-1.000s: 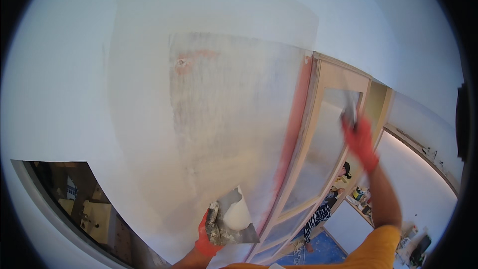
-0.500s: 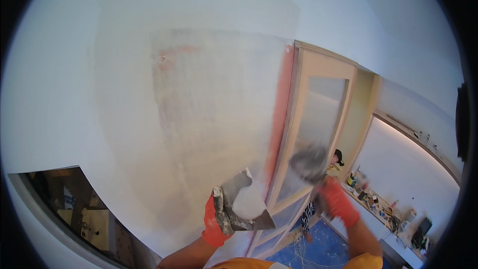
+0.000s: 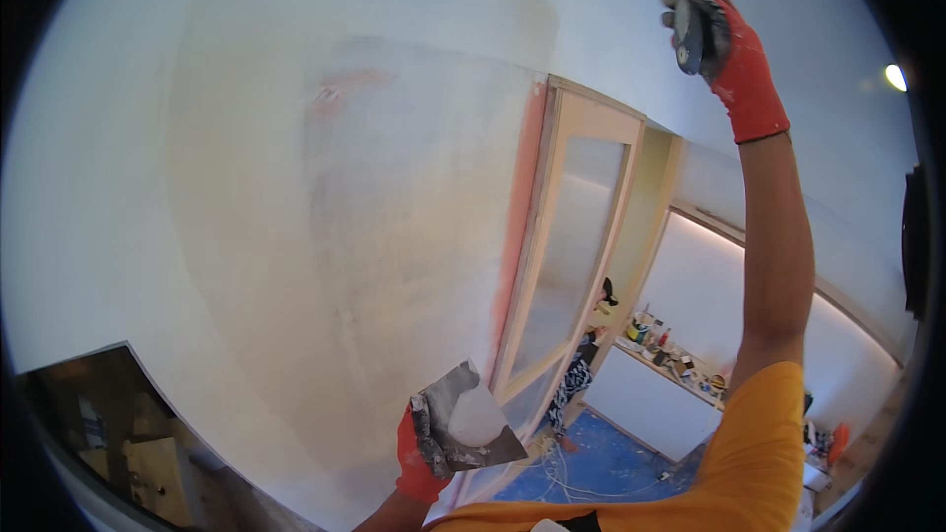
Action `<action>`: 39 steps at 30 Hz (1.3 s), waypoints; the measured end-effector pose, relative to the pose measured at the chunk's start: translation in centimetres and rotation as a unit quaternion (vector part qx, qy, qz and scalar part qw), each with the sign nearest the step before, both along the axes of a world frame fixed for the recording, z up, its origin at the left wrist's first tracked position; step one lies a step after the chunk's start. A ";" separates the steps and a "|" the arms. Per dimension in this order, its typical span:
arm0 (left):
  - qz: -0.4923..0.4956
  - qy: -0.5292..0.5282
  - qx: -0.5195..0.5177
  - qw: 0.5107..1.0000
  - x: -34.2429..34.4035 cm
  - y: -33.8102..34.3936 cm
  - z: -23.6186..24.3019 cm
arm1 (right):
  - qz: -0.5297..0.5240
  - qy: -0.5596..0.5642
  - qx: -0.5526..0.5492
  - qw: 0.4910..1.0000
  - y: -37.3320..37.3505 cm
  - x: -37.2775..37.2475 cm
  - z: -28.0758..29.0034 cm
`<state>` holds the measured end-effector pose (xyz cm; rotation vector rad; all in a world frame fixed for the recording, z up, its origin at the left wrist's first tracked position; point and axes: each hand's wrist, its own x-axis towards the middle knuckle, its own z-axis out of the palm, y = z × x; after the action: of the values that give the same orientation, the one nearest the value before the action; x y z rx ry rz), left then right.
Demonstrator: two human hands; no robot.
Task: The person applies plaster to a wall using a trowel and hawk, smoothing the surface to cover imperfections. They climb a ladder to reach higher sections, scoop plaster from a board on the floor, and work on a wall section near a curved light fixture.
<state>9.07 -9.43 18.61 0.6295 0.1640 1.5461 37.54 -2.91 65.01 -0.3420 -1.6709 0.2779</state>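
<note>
My left hand, in a red glove with a grey, smeared palm, grips the left edge of a flat metal putty plate low in front of the wall. A mound of white putty lies on the plate. High at the upper right, my gloved right hand is closed round the dark handle of a putty knife. Its blade is smeared by motion and partly cut off at the top. The wall carries a greyish patched area, with a pinkish mark near its upper left.
A wood-framed glass door stands right of the wall, beside a pink strip. Beyond it, a person is partly hidden. Cluttered tools lie on a counter above a blue floor covering with cables. A dark opening sits lower left.
My right hand has swung from low by the door up to the upper right with the putty knife. My left hand and its plate have shifted slightly down. The view has turned a little right.
</note>
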 end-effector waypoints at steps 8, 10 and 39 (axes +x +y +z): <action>-0.036 0.047 -0.001 0.998 -0.8 1.6 -3.3 | 0.053 0.293 -0.233 0.926 8.0 27.2 -6.9; -0.046 0.024 -0.019 0.998 -1.6 1.3 -2.4 | -0.044 0.308 -0.265 0.913 7.4 26.6 -11.9; -0.024 0.070 -0.032 0.997 -2.6 1.2 -3.4 | 0.123 0.140 -0.193 0.963 4.4 8.7 -12.0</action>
<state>6.45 -8.20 15.17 0.6865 0.3012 1.4449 46.19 1.45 53.01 -0.3648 -1.3726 0.8085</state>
